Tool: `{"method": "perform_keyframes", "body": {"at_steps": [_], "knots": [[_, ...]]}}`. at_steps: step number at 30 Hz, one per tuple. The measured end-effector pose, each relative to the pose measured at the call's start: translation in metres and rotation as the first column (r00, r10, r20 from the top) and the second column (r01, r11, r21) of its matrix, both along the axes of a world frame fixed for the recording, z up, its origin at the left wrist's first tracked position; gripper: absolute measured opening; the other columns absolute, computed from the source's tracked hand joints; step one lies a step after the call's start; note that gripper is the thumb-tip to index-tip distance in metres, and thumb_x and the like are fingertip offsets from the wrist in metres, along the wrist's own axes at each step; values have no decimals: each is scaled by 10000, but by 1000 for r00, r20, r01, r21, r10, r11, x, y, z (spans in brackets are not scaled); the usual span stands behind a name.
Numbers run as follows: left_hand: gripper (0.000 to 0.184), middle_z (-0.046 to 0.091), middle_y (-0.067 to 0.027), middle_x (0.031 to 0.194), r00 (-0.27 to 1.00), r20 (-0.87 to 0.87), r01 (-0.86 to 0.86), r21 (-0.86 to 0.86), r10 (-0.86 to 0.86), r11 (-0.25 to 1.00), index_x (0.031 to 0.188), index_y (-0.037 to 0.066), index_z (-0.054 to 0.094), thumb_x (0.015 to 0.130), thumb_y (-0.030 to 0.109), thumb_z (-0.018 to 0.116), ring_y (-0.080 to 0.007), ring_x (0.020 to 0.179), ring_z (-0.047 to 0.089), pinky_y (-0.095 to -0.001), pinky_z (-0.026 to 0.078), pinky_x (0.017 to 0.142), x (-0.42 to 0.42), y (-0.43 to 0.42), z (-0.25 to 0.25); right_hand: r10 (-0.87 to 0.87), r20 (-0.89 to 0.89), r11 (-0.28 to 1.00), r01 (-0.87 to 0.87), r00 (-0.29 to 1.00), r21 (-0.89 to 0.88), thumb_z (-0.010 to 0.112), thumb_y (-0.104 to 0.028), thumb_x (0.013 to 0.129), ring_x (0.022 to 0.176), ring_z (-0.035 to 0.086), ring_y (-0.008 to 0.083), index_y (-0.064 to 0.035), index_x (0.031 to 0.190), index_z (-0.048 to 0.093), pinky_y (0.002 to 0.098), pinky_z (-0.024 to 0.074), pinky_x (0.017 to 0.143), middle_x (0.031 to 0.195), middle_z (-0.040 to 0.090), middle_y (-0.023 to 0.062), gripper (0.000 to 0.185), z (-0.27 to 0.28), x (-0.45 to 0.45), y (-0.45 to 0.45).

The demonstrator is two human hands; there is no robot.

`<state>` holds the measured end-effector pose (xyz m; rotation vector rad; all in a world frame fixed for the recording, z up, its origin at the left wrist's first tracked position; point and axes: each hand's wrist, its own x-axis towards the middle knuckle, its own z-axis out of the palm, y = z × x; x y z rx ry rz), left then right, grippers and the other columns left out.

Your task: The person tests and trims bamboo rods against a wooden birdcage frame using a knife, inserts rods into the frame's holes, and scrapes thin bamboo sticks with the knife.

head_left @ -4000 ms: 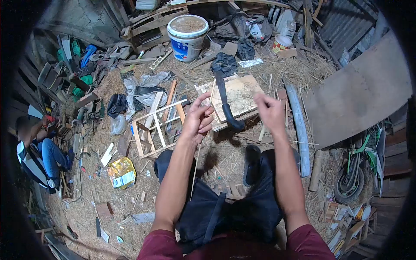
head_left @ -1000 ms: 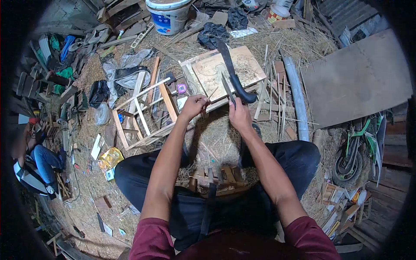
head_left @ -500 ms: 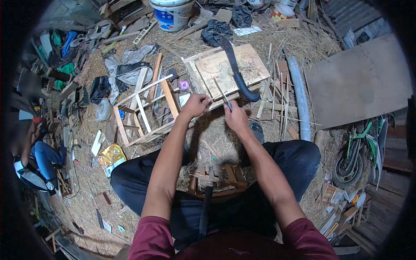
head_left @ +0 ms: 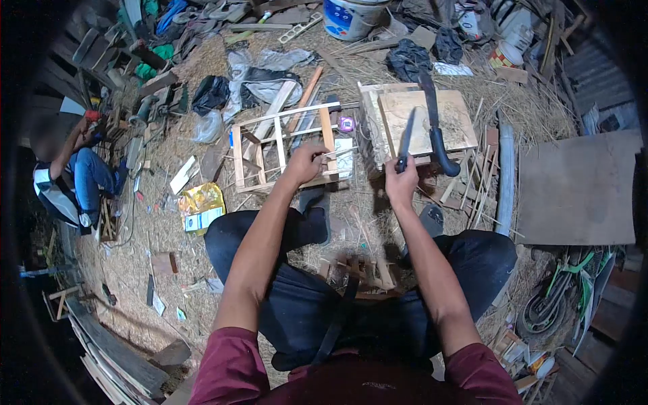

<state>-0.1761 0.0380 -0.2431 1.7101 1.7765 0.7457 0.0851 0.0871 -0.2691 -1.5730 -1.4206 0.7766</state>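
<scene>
My right hand (head_left: 403, 183) is wrapped round the dark handle of a knife (head_left: 409, 131), its blade pointing up and away from me. My left hand (head_left: 307, 165) pinches a thin wooden stick (head_left: 343, 152) that sticks out to the right. Just behind that hand is a small frame of pale wooden strips (head_left: 280, 138). Beyond the knife stands a low wooden block with a board top (head_left: 449, 118). Across this board lies a machete (head_left: 435, 125) with a curved black handle, which overhangs the near edge.
A pink-and-purple tape measure (head_left: 346, 124) lies beside the frame. A yellow packet (head_left: 202, 206) is on the straw-covered ground. At left sits another person (head_left: 91, 179). A large flat panel (head_left: 577, 185) and a motorbike wheel (head_left: 545, 307) are on the right. A white bucket (head_left: 351, 19) stands behind.
My hands have moved apart. The left has drawn away from the board with the thin stick, and the knife now points more upright. The whole view has swung left.
</scene>
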Motion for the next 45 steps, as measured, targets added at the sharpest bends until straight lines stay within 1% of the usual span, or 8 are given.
{"method": "perform_keyframes", "body": {"at_steps": [4,8,12,25,30,33,36,45], "knots": [[240,637,-174,935,992,-106,-51,129,65,990,1028,52,697,800,54,622,-360,943,602,-416,472,849,-7,-17,-33,208,67,958,-217,976,186,669,-149,840,690,642,281,10,1013,627,377,499,670,779,655,140,239,-2,-28,-11],[169,630,-209,925,990,75,-136,198,123,971,921,-10,696,791,4,589,-377,976,571,-432,457,883,11,-21,-50,235,-171,954,-261,957,-150,705,-169,834,677,636,201,-6,880,663,334,492,657,750,663,129,174,-20,-54,-18],[123,629,-197,882,977,153,-181,207,152,961,886,-16,671,780,-4,611,-373,908,598,-429,478,828,13,-23,-48,343,-42,919,-344,938,-192,714,-176,826,648,616,178,-15,859,652,335,479,628,736,659,126,176,-16,-70,-22],[102,632,-174,895,952,268,-183,123,144,975,882,-4,611,786,-1,643,-368,920,611,-418,479,828,10,-19,-55,456,105,883,-434,884,-181,624,-157,859,742,641,399,4,979,631,451,493,681,777,642,228,201,-23,-90,-18],[113,640,-164,906,939,304,-209,128,162,970,885,4,615,785,32,659,-362,923,610,-434,475,834,10,-19,-55,471,163,879,-445,867,-171,635,-169,860,789,648,424,16,964,635,463,500,698,793,647,251,213,-18,-93,-18],[117,650,-155,907,986,11,-161,311,166,937,891,11,637,787,57,666,-357,920,609,-443,472,832,4,-24,-56,460,169,886,-436,872,-158,637,-173,861,781,646,430,15,966,638,468,499,695,786,645,257,215,-21,-93,-19],[123,660,-151,911,970,-18,-222,347,244,911,901,15,659,792,72,665,-355,929,605,-442,471,832,1,-32,-65,437,135,894,-414,889,-170,639,-173,861,771,643,433,13,965,638,473,498,693,779,644,257,213,-24,-93,-20],[178,659,-169,1007,981,130,-168,199,144,965,973,21,683,798,26,655,-372,1020,593,-430,451,937,-1,-25,-57,468,174,883,-452,867,-123,653,-177,847,796,638,430,2,952,644,489,492,715,829,653,254,208,-23,-100,-17]]}}
